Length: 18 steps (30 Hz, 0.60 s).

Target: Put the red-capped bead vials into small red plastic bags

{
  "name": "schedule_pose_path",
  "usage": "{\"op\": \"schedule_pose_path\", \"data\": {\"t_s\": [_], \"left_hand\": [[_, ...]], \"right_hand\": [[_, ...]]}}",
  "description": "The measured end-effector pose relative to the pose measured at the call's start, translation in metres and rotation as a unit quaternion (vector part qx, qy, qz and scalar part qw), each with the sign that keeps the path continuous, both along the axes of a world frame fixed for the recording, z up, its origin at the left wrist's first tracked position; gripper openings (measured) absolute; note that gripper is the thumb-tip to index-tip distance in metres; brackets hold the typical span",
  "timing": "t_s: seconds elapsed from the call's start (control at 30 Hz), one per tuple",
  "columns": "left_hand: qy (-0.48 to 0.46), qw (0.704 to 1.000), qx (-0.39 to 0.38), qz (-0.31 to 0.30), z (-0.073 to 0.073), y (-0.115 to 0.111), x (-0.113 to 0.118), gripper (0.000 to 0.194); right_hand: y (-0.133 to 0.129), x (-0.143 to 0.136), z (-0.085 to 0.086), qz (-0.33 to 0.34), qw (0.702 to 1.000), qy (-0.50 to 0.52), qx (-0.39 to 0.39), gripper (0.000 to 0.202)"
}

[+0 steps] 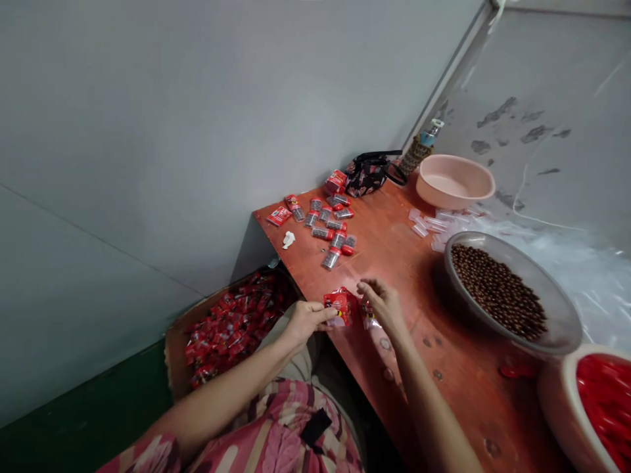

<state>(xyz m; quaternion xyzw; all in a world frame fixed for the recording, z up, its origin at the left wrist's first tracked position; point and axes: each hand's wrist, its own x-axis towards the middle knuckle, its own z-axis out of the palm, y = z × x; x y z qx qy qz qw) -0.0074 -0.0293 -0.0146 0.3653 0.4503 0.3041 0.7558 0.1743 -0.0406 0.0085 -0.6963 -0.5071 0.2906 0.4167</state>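
My left hand (306, 320) is closed on a small red printed packet (340, 306), thumb on top, over the table's near left edge. The packet has a picture on its front and a paler lower part. To the right of it is my right hand (383, 303), its fingers bent in a pinch; I cannot make out what, if anything, is between them. More printed packets (368, 316) lie on the table partly under that hand. Beyond both hands, several small clear jars with red caps (331, 257) and dark contents lie on the orange-red table (389, 236).
A box of red packets (227, 328) stands on the floor at left. On the right are a bowl of brown balls (497, 289), a tub of red caps (606, 394) and clear tubes (436, 223). Behind stand a pink basin (453, 182), a bottle (419, 150) and a dark pouch (367, 174).
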Motion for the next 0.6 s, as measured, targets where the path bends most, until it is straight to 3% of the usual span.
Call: {"op": "schedule_pose_path", "data": {"t_s": [0.1,0.23,0.33,0.4,0.5,0.6], "left_hand": [[-0.031,0.999,-0.032,0.014,0.000,0.001,-0.001,0.031],[-0.048,0.995,-0.071,0.051,0.003,0.006,-0.006,0.031],[-0.053,0.992,-0.085,0.083,0.006,0.011,-0.014,0.029],[-0.058,0.989,-0.091,0.098,0.006,0.014,-0.019,0.028],[-0.070,0.986,-0.103,0.109,0.003,0.016,-0.022,0.028],[-0.088,0.983,-0.107,0.123,-0.001,0.017,-0.021,0.029]], "right_hand": [[0.031,0.018,0.000,-0.002,0.983,-0.182,0.000,0.031],[0.085,0.028,0.001,0.073,0.959,-0.273,0.014,0.036],[0.116,0.032,0.000,0.213,0.890,-0.402,0.000,0.051],[0.127,0.037,0.000,0.264,0.850,-0.456,-0.013,0.049],[0.128,0.046,-0.001,0.253,0.853,-0.456,-0.014,0.033],[0.111,0.051,-0.002,0.212,0.870,-0.444,-0.020,0.020]]}}
